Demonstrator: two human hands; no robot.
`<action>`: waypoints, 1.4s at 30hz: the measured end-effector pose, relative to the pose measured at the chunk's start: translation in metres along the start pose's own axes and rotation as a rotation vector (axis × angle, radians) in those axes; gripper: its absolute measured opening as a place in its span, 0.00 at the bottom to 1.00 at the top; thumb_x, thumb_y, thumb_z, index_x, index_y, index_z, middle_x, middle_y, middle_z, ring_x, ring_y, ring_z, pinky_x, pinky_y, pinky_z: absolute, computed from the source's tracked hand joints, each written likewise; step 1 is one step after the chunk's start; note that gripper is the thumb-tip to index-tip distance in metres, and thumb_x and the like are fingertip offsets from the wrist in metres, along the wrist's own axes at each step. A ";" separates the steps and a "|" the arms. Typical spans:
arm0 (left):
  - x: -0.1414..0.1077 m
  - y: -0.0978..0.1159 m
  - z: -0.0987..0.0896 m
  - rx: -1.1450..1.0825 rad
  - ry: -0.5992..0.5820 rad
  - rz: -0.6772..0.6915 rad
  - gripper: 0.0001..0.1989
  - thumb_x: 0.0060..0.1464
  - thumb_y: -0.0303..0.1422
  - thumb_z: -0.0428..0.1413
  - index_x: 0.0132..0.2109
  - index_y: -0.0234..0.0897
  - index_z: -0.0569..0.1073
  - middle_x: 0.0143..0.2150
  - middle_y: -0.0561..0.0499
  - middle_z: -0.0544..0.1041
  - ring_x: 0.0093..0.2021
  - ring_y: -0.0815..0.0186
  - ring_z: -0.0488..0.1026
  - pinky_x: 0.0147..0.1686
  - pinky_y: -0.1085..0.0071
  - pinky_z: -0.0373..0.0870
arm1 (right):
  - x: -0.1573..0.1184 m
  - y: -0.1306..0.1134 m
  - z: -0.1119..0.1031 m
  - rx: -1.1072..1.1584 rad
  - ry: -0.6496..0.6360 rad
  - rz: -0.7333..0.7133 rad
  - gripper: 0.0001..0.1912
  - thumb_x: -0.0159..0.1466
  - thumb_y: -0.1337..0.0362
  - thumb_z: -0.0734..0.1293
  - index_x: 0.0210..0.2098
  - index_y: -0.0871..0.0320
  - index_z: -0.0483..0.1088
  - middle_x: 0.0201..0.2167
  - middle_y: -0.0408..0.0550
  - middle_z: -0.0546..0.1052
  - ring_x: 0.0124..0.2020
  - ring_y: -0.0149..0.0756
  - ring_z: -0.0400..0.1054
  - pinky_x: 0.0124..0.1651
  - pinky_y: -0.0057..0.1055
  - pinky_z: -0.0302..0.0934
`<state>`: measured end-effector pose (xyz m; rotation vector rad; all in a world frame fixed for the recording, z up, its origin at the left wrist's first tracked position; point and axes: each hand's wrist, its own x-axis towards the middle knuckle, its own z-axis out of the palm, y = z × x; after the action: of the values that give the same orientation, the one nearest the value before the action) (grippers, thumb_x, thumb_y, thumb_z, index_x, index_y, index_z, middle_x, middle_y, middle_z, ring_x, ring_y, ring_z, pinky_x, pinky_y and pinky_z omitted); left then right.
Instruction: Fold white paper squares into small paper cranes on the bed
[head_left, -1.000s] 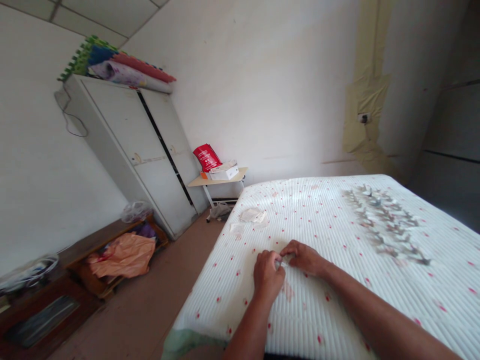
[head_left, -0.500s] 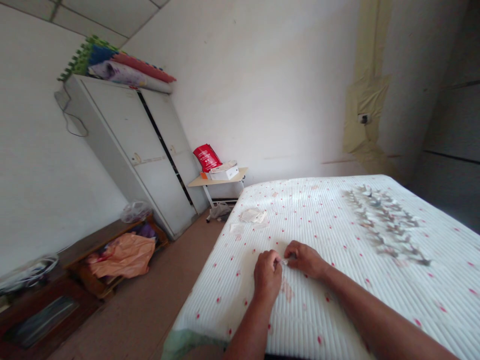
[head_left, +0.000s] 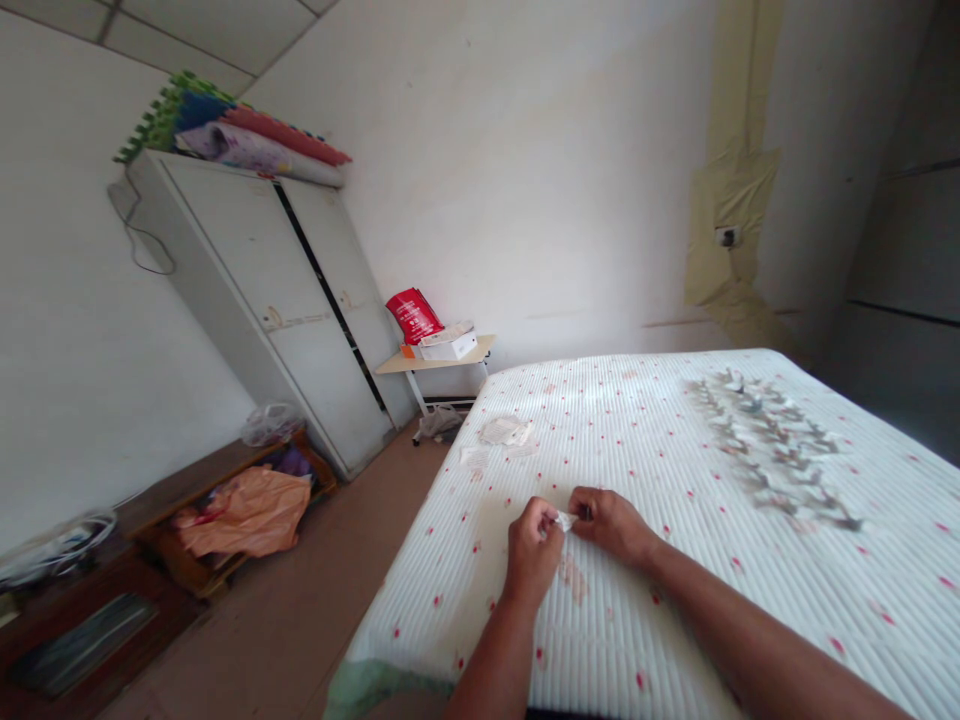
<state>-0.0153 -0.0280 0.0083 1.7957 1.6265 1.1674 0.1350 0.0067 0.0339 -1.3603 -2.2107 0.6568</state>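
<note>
Between both hands is a small piece of folded paper [head_left: 565, 521], pale with printed marks. My left hand [head_left: 535, 548] pinches its left side, and my right hand [head_left: 609, 521] pinches its right side, just above the white quilted bedspread [head_left: 622, 430] with red dots. Several small folded paper figures [head_left: 780, 440] stand in rows on the right part of the bed. Flat pieces of paper [head_left: 506, 431] lie near the bed's left edge, beyond my hands.
A small table [head_left: 435, 362] with a red bag [head_left: 415, 316] and a white box [head_left: 450, 346] stands past the bed's far left corner. At the left are a grey cabinet [head_left: 247, 270] and a low wooden bench [head_left: 180, 480] with an orange cloth [head_left: 247, 510].
The fingers of both hands have shifted slightly around the folded paper, and more of it shows between them. The rest looks the same.
</note>
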 end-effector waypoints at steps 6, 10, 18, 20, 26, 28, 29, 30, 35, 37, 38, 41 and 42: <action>0.002 -0.003 0.001 -0.143 0.014 -0.036 0.04 0.45 0.24 0.48 0.31 0.36 0.64 0.27 0.56 0.68 0.30 0.72 0.67 0.31 0.80 0.62 | -0.001 -0.002 0.003 -0.069 0.010 -0.020 0.05 0.51 0.71 0.60 0.27 0.58 0.66 0.25 0.41 0.71 0.27 0.28 0.61 0.28 0.22 0.48; 0.004 -0.007 0.001 -0.261 0.034 -0.056 0.03 0.45 0.25 0.49 0.30 0.36 0.65 0.26 0.55 0.68 0.28 0.72 0.66 0.29 0.80 0.61 | 0.000 -0.001 0.007 -0.182 0.035 -0.083 0.06 0.52 0.70 0.60 0.29 0.57 0.67 0.29 0.44 0.72 0.29 0.30 0.63 0.30 0.23 0.49; 0.008 -0.010 0.000 -0.530 0.073 -0.109 0.04 0.43 0.27 0.51 0.31 0.34 0.67 0.27 0.53 0.72 0.29 0.69 0.68 0.30 0.77 0.62 | -0.005 -0.006 0.003 -0.183 0.003 -0.174 0.10 0.59 0.64 0.58 0.31 0.58 0.70 0.31 0.46 0.74 0.31 0.32 0.66 0.32 0.24 0.52; 0.008 -0.008 -0.001 -0.538 0.088 -0.110 0.04 0.42 0.26 0.51 0.30 0.34 0.69 0.26 0.53 0.72 0.29 0.69 0.68 0.31 0.76 0.62 | -0.005 -0.007 0.003 -0.180 -0.001 -0.190 0.11 0.60 0.66 0.56 0.31 0.58 0.70 0.32 0.47 0.74 0.32 0.32 0.67 0.33 0.24 0.53; 0.008 -0.009 -0.003 -0.505 0.075 -0.137 0.04 0.41 0.27 0.51 0.27 0.34 0.71 0.24 0.54 0.72 0.28 0.69 0.67 0.31 0.75 0.62 | -0.004 -0.007 0.005 -0.227 0.009 -0.212 0.12 0.59 0.69 0.56 0.32 0.57 0.71 0.32 0.46 0.74 0.33 0.32 0.67 0.33 0.24 0.54; 0.008 -0.010 -0.002 -0.512 0.078 -0.138 0.04 0.41 0.27 0.51 0.27 0.34 0.71 0.24 0.54 0.72 0.28 0.69 0.67 0.31 0.75 0.62 | -0.004 -0.007 0.005 -0.263 0.019 -0.213 0.12 0.59 0.69 0.56 0.32 0.57 0.71 0.32 0.46 0.74 0.32 0.32 0.68 0.33 0.24 0.54; 0.008 -0.010 -0.002 -0.516 0.079 -0.140 0.05 0.41 0.26 0.51 0.27 0.33 0.71 0.24 0.54 0.72 0.28 0.69 0.67 0.30 0.75 0.62 | -0.004 -0.008 0.004 -0.284 0.023 -0.210 0.12 0.59 0.69 0.56 0.31 0.57 0.71 0.31 0.46 0.74 0.32 0.32 0.68 0.32 0.24 0.54; 0.008 -0.010 -0.002 -0.519 0.081 -0.143 0.05 0.41 0.26 0.51 0.27 0.33 0.71 0.24 0.53 0.72 0.28 0.69 0.67 0.30 0.75 0.62 | -0.004 -0.009 0.004 -0.302 0.026 -0.206 0.12 0.59 0.69 0.56 0.31 0.57 0.71 0.31 0.46 0.74 0.31 0.32 0.68 0.32 0.24 0.54; 0.008 -0.007 -0.003 -0.557 0.077 -0.174 0.05 0.40 0.27 0.53 0.28 0.32 0.72 0.25 0.53 0.74 0.28 0.68 0.68 0.31 0.75 0.63 | -0.004 -0.011 0.005 -0.355 0.044 -0.217 0.11 0.59 0.69 0.57 0.30 0.57 0.70 0.30 0.46 0.74 0.30 0.31 0.67 0.31 0.24 0.53; 0.008 -0.007 -0.003 -0.570 0.082 -0.177 0.05 0.39 0.27 0.54 0.28 0.32 0.73 0.25 0.52 0.74 0.28 0.67 0.69 0.31 0.75 0.63 | -0.004 -0.010 0.006 -0.376 0.055 -0.223 0.10 0.59 0.68 0.57 0.30 0.58 0.70 0.29 0.47 0.74 0.30 0.31 0.67 0.31 0.24 0.52; 0.008 -0.006 -0.003 -0.573 0.085 -0.178 0.05 0.39 0.28 0.55 0.28 0.32 0.73 0.25 0.52 0.74 0.28 0.67 0.69 0.31 0.75 0.63 | -0.004 -0.010 0.007 -0.387 0.058 -0.225 0.10 0.59 0.68 0.57 0.30 0.58 0.70 0.29 0.47 0.74 0.30 0.31 0.67 0.31 0.24 0.52; 0.008 -0.006 -0.003 -0.582 0.088 -0.180 0.05 0.39 0.29 0.55 0.28 0.32 0.73 0.25 0.52 0.74 0.28 0.67 0.69 0.30 0.74 0.63 | -0.004 -0.009 0.008 -0.402 0.059 -0.228 0.10 0.59 0.67 0.57 0.31 0.58 0.70 0.30 0.47 0.74 0.30 0.31 0.67 0.31 0.24 0.52; 0.008 -0.006 -0.003 -0.584 0.089 -0.178 0.05 0.39 0.29 0.55 0.28 0.32 0.73 0.25 0.52 0.74 0.27 0.68 0.69 0.30 0.74 0.63 | -0.004 -0.009 0.008 -0.401 0.061 -0.228 0.10 0.59 0.67 0.57 0.31 0.58 0.70 0.30 0.47 0.74 0.30 0.31 0.67 0.31 0.24 0.52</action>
<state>-0.0216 -0.0191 0.0070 1.2214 1.2751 1.4620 0.1254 -0.0017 0.0323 -1.2554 -2.4857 0.0892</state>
